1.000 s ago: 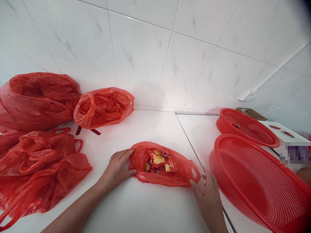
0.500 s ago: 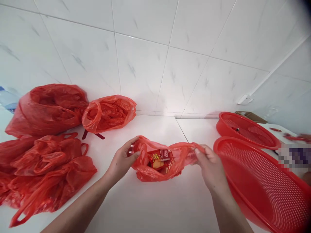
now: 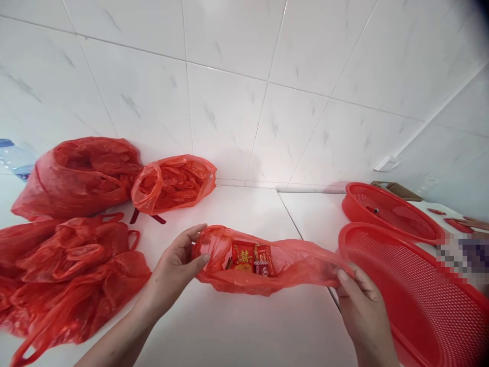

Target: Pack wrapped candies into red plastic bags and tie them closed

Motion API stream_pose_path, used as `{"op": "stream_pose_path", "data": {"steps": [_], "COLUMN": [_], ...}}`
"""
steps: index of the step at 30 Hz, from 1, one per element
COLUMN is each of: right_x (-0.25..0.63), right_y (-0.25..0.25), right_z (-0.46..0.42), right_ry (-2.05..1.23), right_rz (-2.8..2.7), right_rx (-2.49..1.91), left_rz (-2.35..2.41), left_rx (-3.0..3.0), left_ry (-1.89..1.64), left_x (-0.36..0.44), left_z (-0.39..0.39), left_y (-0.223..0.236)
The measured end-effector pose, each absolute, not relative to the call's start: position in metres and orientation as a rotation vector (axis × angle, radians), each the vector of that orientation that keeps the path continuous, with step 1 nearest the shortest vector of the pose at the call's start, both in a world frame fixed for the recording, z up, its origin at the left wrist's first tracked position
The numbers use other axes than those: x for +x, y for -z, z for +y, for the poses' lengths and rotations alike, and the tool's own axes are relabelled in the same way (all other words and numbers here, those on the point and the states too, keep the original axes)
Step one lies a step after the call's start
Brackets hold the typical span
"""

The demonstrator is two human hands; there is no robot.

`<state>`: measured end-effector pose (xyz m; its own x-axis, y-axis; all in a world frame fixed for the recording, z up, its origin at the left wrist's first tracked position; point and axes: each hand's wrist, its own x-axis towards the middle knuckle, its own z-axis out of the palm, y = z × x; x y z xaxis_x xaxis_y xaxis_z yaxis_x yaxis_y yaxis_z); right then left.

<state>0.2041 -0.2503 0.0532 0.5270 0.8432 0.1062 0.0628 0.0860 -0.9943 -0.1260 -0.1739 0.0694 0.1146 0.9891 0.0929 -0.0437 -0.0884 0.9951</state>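
Note:
Between my hands a thin red plastic bag (image 3: 225,283) is stretched sideways above the white table, its mouth facing up. Small red snack packets (image 3: 243,256) with gold and white print lie inside it. My left hand (image 3: 178,265) grips the bag's left end, thumb on the near side and fingers behind. The right end is pinched by my right hand (image 3: 361,300), thumb on top, beside the near red basket. Part of the packets is covered by the bag's near wall.
At left lie a heap of red plastic bags (image 3: 76,265), a large full bag (image 3: 84,173) and a smaller bag (image 3: 175,186). Two red baskets, one near (image 3: 405,300) and one far (image 3: 389,211), stand at right. A co-worker's hand (image 3: 473,223) shows at the right edge.
My right hand has moved right and toward me, drawing the bag wider. My left hand has shifted slightly left. More of the packets shows inside, and the view has tilted slightly.

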Motion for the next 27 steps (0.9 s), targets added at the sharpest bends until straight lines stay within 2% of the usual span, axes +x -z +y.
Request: {"op": "stream_pose_path", "data": {"steps": [7, 12, 17, 23, 27], "right_x": [0.216, 0.219, 0.224, 0.221, 0.206], "right_y": [-0.039, -0.042, -0.042, -0.030, -0.023], "right_z": [-0.265, -0.277, -0.284, -0.273, -0.257], "right_ry": [-0.843, -0.823, -0.893, -0.944, -1.072], "right_rz": [-0.832, -0.765, -0.917, -1.282, -1.324], "right_rx": [-1.144, -0.963, -1.009, -1.202, -1.237], "left_rz": [1.103, 1.019, 0.959, 1.073, 1.162], "left_rx": [1.342, 1.251, 1.315, 1.514, 1.463], "left_ry": [-1.321, -1.424, -1.412, -1.419, -1.364], "left_x": [-0.131, -0.140, -0.154, -0.174, -0.175], "left_z": [-0.186, -0.194, -0.197, -0.194, -0.199], "left_y": [-0.085, -0.096, -0.103, -0.066, -0.030]}}
